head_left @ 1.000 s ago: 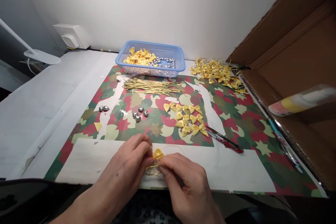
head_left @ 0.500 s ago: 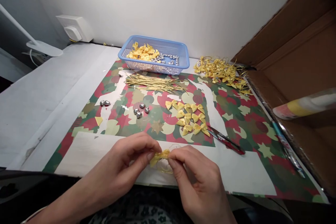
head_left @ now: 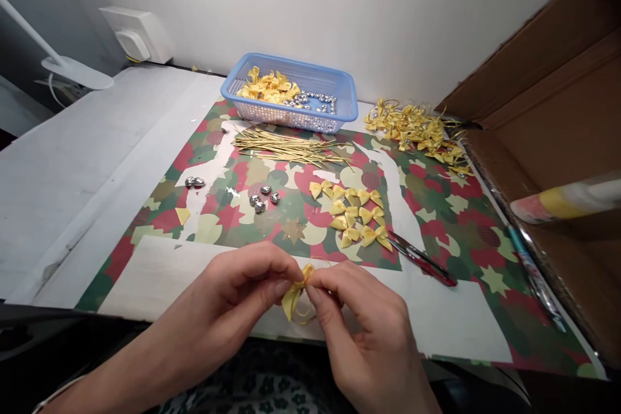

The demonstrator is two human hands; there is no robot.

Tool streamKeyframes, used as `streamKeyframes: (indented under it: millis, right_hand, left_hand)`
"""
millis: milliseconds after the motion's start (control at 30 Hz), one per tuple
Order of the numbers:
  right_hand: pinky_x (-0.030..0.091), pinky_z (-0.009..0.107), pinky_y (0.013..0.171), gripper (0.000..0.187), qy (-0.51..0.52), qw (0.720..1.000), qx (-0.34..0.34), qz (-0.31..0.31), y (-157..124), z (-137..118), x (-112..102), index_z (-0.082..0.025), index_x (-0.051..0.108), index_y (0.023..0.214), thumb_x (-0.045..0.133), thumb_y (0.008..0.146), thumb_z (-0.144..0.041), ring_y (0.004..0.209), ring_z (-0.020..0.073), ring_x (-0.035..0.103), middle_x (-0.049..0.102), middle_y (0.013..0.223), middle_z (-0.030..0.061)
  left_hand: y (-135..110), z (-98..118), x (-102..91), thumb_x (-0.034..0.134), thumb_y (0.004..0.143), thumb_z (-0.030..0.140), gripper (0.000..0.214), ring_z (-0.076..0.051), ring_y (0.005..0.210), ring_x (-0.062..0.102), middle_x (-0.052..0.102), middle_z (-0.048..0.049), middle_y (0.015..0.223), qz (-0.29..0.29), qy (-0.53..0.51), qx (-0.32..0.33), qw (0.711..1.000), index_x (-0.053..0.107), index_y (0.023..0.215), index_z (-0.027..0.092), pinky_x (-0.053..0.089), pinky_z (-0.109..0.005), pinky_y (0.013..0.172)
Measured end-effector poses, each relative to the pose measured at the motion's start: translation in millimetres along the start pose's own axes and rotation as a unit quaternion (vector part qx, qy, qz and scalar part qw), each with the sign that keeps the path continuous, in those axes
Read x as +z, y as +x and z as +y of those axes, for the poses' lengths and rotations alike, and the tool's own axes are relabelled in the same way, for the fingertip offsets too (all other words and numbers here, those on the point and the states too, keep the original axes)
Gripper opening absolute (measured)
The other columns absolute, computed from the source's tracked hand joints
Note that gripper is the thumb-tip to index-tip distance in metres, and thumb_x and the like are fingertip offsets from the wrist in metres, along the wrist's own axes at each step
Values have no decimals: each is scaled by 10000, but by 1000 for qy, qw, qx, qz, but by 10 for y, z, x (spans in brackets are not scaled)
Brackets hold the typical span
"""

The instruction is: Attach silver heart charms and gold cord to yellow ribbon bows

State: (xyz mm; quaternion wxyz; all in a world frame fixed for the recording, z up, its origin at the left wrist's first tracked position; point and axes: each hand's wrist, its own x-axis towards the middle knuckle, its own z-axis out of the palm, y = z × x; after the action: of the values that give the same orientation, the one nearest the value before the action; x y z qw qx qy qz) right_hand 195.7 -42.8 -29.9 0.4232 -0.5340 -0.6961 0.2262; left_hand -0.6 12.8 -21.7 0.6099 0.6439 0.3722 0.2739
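Observation:
Between my two hands, over the white paper at the table's front, is a yellow ribbon bow (head_left: 292,301) with a thin looped cord below it. My left hand (head_left: 247,288) pinches the bow from the left with thumb and forefinger. From the right, my right hand (head_left: 361,317) pinches at the bow's middle; its fingertips hide what exactly they grip, bow or cord. Just beyond lie several loose yellow bows (head_left: 347,212) in rough rows. Several silver bells (head_left: 259,206) sit to their left, and a pair of silver bells (head_left: 194,182) lies farther left.
A bundle of gold cords (head_left: 291,145) lies before a blue basket (head_left: 291,113) holding bows and silver beads. Red-and-black snips (head_left: 422,259) rest right of the bows. A pile of corded bows (head_left: 417,129) lies at back right, beside a cardboard box (head_left: 548,110).
The bow between my hands has turned from lying sideways to tilted more upright, one loop hanging down. Both hands keep their pinch. The view has shifted slightly.

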Motion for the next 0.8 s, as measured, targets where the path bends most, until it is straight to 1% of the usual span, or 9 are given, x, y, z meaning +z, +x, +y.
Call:
streamKeyframes:
  millis: [67, 133, 200, 333, 433, 533, 633, 800]
  right_hand:
    - [515, 310, 668, 181, -8, 1000, -1, -3, 0, -5, 14, -180, 688, 919, 569, 986, -62, 725, 173, 648, 706, 803, 31]
    - [512, 309, 654, 177, -17, 1000, -8, -6, 0, -9, 27, -179, 678, 912, 573, 980, -53, 713, 171, 648, 707, 797, 28]
    - [512, 308, 649, 176, -23, 1000, -18, -4, 0, -10, 37, -177, 669, 911, 576, 976, -43, 706, 169, 651, 707, 791, 28]
    - [516, 313, 660, 181, -24, 999, -24, 0, -5, -16, 31, -180, 660, 919, 572, 976, -32, 715, 170, 656, 711, 803, 31]
    - [512, 311, 656, 182, -21, 999, -27, 3, -3, -29, 14, -184, 661, 925, 578, 975, -30, 713, 167, 652, 708, 803, 29]
    - [518, 314, 670, 183, -19, 999, -28, 10, 0, -33, 14, -186, 669, 946, 583, 973, -27, 727, 169, 662, 719, 824, 29]
    - [527, 317, 674, 189, -26, 999, -29, 8, -4, -28, 33, -188, 676, 962, 577, 977, -29, 729, 175, 671, 730, 828, 32]
    - [521, 319, 657, 175, -46, 998, -51, 16, -20, -24, 61, -173, 668, 968, 591, 962, -16, 725, 181, 682, 736, 823, 41]
  left_hand:
    - [5, 12, -13, 548, 1075, 176, 225, -145, 861, 666, 700, 8, 937, -10, 11, 9, 1000, 742, 999, 263, 539, -220, 777]
    - [7, 11, -24, 542, 1080, 184, 234, -156, 900, 667, 697, -2, 970, -13, 22, 15, 1000, 750, 1017, 271, 533, -237, 792]
    - [3, 1, -30, 573, 1061, 179, 207, -172, 925, 669, 699, -11, 998, -13, 28, 16, 999, 756, 1033, 273, 532, -254, 785]
    - [-13, -19, -33, 636, 1008, 163, 158, -185, 900, 663, 692, -21, 986, -8, 19, 5, 1000, 760, 1011, 260, 527, -266, 726]
    - [-13, -20, -26, 613, 1029, 177, 185, -194, 937, 661, 696, -27, 982, -5, 6, 0, 1000, 773, 996, 263, 533, -271, 768]
    - [-3, -10, -17, 609, 1034, 181, 193, -175, 909, 657, 694, -17, 982, -3, -10, -1, 1000, 778, 1002, 270, 536, -256, 782]
    - [6, -2, -11, 606, 1030, 177, 184, -161, 880, 650, 687, -9, 956, 3, -13, 1, 1000, 765, 974, 250, 535, -241, 778]
    - [9, -6, 0, 616, 1015, 177, 154, -168, 837, 645, 687, -16, 916, 8, 3, 3, 1000, 737, 932, 223, 526, -258, 747]
